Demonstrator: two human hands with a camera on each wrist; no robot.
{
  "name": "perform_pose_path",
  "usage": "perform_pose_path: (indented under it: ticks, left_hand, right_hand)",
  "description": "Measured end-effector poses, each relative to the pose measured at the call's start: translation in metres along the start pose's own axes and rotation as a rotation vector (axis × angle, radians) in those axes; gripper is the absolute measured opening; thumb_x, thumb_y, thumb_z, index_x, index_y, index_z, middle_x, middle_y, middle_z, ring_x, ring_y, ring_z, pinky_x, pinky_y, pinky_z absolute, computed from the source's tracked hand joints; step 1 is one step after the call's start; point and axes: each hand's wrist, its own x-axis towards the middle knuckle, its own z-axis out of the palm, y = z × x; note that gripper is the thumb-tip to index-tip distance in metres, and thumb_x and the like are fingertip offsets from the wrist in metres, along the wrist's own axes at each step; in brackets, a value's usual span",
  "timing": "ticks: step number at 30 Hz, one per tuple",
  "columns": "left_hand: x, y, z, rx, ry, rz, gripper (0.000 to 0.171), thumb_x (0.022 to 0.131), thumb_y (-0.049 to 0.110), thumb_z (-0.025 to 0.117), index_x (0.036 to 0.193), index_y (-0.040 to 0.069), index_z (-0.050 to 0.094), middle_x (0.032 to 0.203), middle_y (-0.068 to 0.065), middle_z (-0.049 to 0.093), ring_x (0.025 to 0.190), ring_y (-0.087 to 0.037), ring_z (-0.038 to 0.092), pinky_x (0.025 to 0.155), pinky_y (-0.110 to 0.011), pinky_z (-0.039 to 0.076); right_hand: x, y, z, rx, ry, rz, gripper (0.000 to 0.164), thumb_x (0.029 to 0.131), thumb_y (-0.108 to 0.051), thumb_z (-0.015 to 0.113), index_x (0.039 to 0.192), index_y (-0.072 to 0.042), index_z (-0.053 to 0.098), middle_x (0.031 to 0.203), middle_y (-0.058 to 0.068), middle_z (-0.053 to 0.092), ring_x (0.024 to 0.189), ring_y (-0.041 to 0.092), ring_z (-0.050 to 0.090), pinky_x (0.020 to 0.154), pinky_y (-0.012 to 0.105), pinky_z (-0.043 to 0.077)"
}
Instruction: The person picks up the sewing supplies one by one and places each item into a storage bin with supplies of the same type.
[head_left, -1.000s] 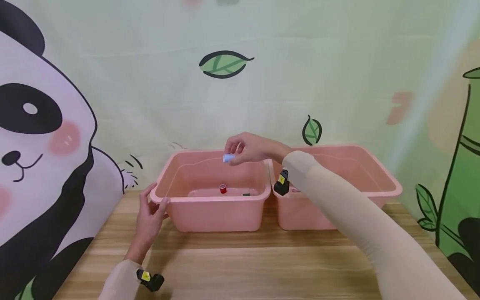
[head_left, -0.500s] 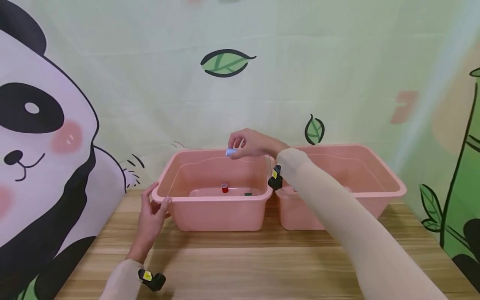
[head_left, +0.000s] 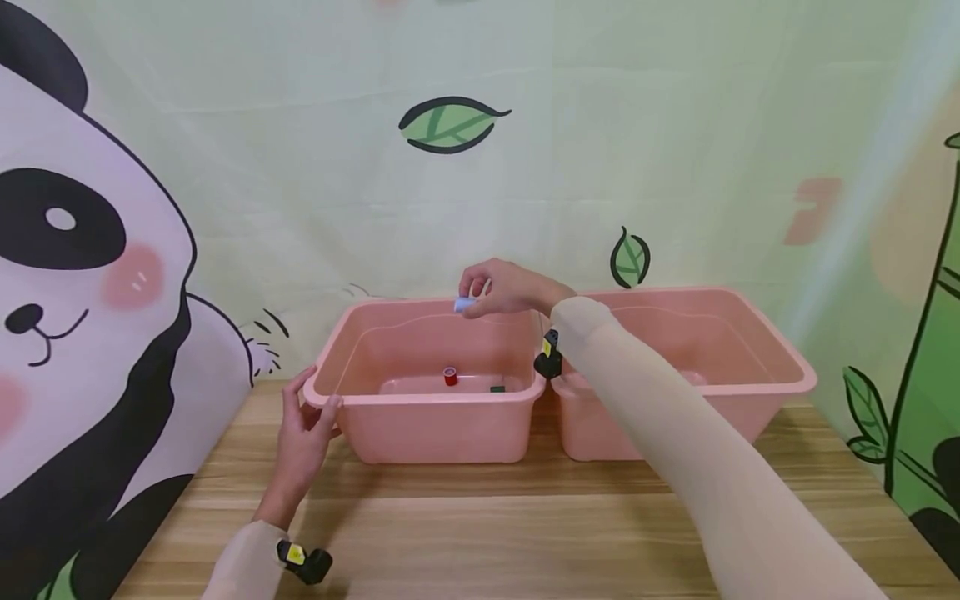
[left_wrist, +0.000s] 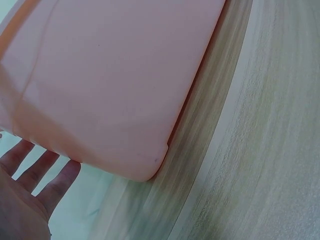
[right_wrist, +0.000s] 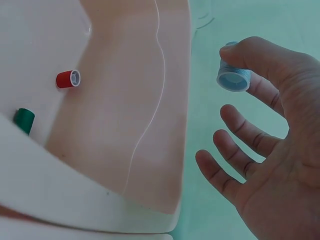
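My right hand [head_left: 504, 287] pinches a light blue thread spool [head_left: 464, 304] between thumb and index finger, above the back rim of the left pink tub [head_left: 442, 433]. In the right wrist view the spool's hollow white-rimmed end shows, and the other fingers are spread away from it. My left hand [head_left: 300, 433] grips the tub's front left corner, thumb on the rim and fingers along the outer side. Inside that tub, a red thread spool [right_wrist: 68, 79] stands on the floor, with a green thread spool [right_wrist: 24, 120] lying nearer the front wall.
A second pink tub [head_left: 750, 388] stands just right of the first, partly hidden by my right forearm. Both rest on a wood-grain table [head_left: 480, 533]. Behind hangs a cloth backdrop [head_left: 555, 167] printed with a panda and leaves.
My right hand has risen slightly with the blue spool and drawn a little to the right, then held nearly still. The left hand keeps its grip on the tub.
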Motion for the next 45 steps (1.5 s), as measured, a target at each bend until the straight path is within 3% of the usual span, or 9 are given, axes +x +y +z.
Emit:
perform_pose_path:
  ticks: [7,13,17,25,31,37,40,45]
  left_hand:
    - [-0.002,0.003,0.001,0.008,-0.008,-0.001,0.064,0.107,0.027,0.057,0.159,0.032,0.019,0.163,-0.013,0.033,0.136,-0.04,0.049,0.088,-0.04,0.059]
    - [-0.003,0.004,0.001,-0.002,-0.013,-0.005,0.066,0.107,0.032,0.057,0.16,0.032,0.018,0.164,-0.014,0.032,0.137,-0.04,0.049,0.088,-0.041,0.059]
    - [-0.003,0.003,0.0,-0.018,-0.017,-0.008,0.065,0.108,0.027,0.055,0.16,0.03,0.017,0.164,-0.016,0.032,0.137,-0.041,0.048,0.086,-0.035,0.06]
    - [-0.001,0.004,0.001,-0.017,-0.019,-0.005,0.065,0.107,0.028,0.056,0.16,0.029,0.018,0.164,-0.016,0.032,0.138,-0.041,0.048,0.087,-0.039,0.06]
    - [-0.004,0.003,0.001,-0.016,-0.011,-0.023,0.064,0.108,0.028,0.055,0.16,0.029,0.018,0.163,-0.016,0.034,0.135,-0.039,0.049,0.083,-0.03,0.061]
    - [-0.006,0.003,0.0,-0.013,-0.01,-0.001,0.064,0.108,0.028,0.054,0.16,0.028,0.018,0.163,-0.016,0.034,0.135,-0.04,0.049,0.082,-0.028,0.061]
    - [-0.005,0.003,0.0,-0.014,-0.011,0.004,0.063,0.108,0.027,0.054,0.16,0.028,0.018,0.162,-0.017,0.035,0.131,-0.032,0.052,0.081,-0.026,0.061]
    - [-0.004,0.004,-0.001,0.013,-0.022,0.005,0.064,0.108,0.03,0.055,0.16,0.028,0.018,0.16,-0.018,0.037,0.12,-0.011,0.056,0.081,-0.027,0.061]
  right_hand:
    - [0.0,0.003,-0.004,-0.01,0.003,0.022,0.025,0.092,-0.034,0.077,0.11,-0.02,0.067,0.125,0.008,0.058,0.115,0.03,0.054,0.093,0.044,0.055]
    - [-0.002,0.003,-0.006,-0.014,-0.019,0.054,0.066,0.089,-0.036,0.081,0.145,-0.025,0.05,0.139,0.015,0.054,0.116,0.031,0.056,0.095,0.046,0.056]
    - [-0.004,0.002,-0.006,-0.022,-0.05,0.052,0.079,0.088,-0.04,0.08,0.155,-0.027,0.039,0.146,0.017,0.049,0.118,0.031,0.056,0.098,0.048,0.054]
    - [-0.007,0.003,-0.01,-0.003,-0.042,0.025,0.079,0.09,-0.042,0.078,0.156,-0.029,0.037,0.147,0.016,0.048,0.121,0.032,0.053,0.1,0.051,0.052]
    - [-0.01,0.005,-0.01,-0.025,-0.044,0.026,0.074,0.092,-0.043,0.074,0.156,-0.029,0.038,0.146,0.016,0.05,0.118,0.031,0.057,0.099,0.049,0.053]
    - [-0.02,0.006,-0.014,-0.019,-0.055,0.033,0.071,0.096,-0.045,0.068,0.157,-0.028,0.036,0.149,0.016,0.048,0.123,0.033,0.056,0.104,0.052,0.05]
    - [-0.028,0.01,-0.02,-0.012,-0.059,0.041,0.072,0.097,-0.046,0.067,0.159,-0.028,0.034,0.152,0.016,0.046,0.128,0.034,0.053,0.106,0.055,0.048]
    - [-0.045,0.019,-0.029,-0.027,-0.076,0.047,0.076,0.097,-0.049,0.066,0.16,-0.029,0.029,0.157,0.016,0.039,0.137,0.038,0.043,0.109,0.06,0.043]
